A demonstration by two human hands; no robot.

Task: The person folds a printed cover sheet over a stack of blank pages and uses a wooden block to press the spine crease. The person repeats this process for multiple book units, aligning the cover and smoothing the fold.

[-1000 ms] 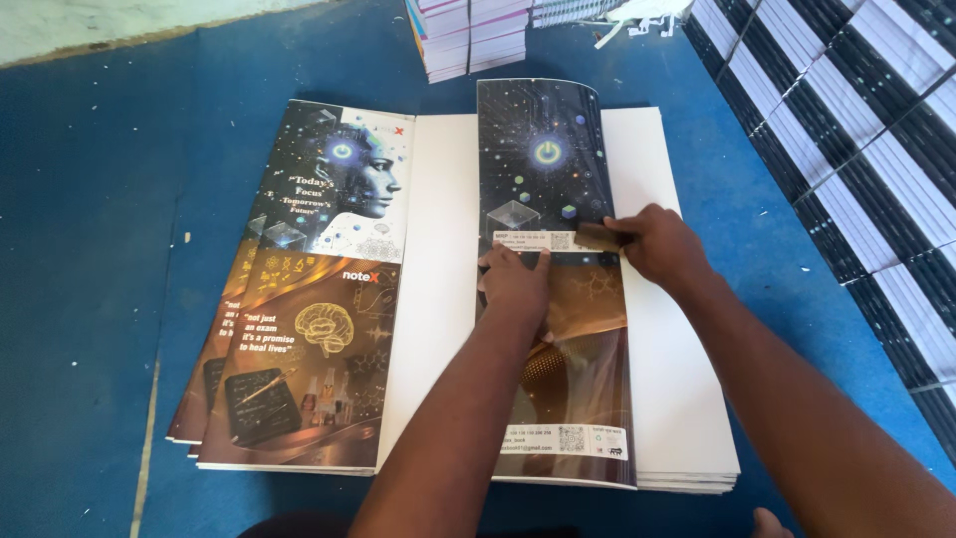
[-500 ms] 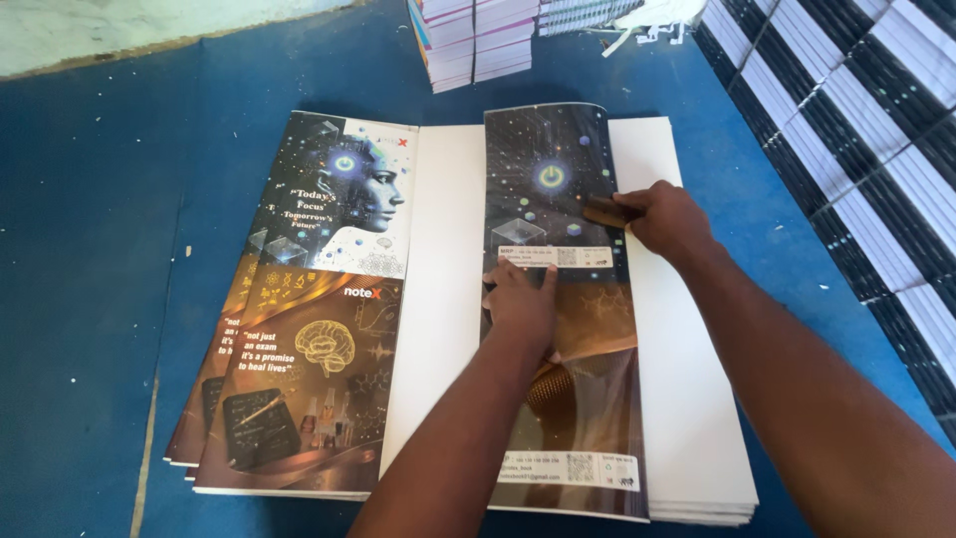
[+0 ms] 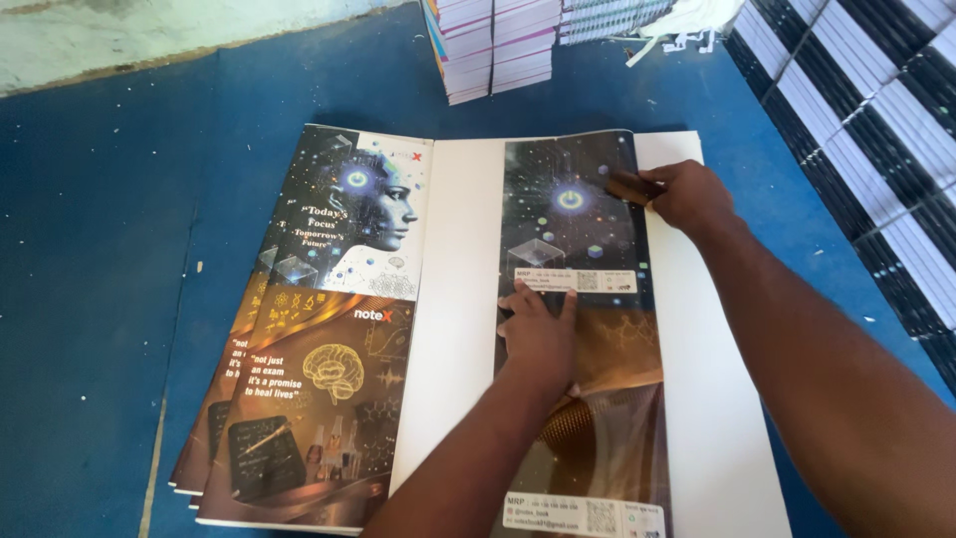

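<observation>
— Hands?
— Left hand (image 3: 538, 334) lies flat, fingers spread, on the folded cover (image 3: 573, 329). Right hand (image 3: 687, 194) pinches a small block (image 3: 629, 186).
— Changed?
— Right hand has slid farther up the cover, on the stack (image 3: 458, 299).

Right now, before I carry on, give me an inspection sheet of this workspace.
Surface: blue floor covering, a few small specks on it.
Job's things: stack of large white sheets with a glossy dark printed cover strip lying along it; a fanned pile of similar printed covers overlaps the stack's left side.
Clutter: stack of bound books with coloured page edges at the far edge.
Hands: left hand pressed flat on the strip; right hand at the strip's right edge, holding a small brown object, too blurred to identify.
Cables: nothing seen.
Surroundings: rows of black-and-white stacked bundles on the right; pale wall base top left.
</observation>
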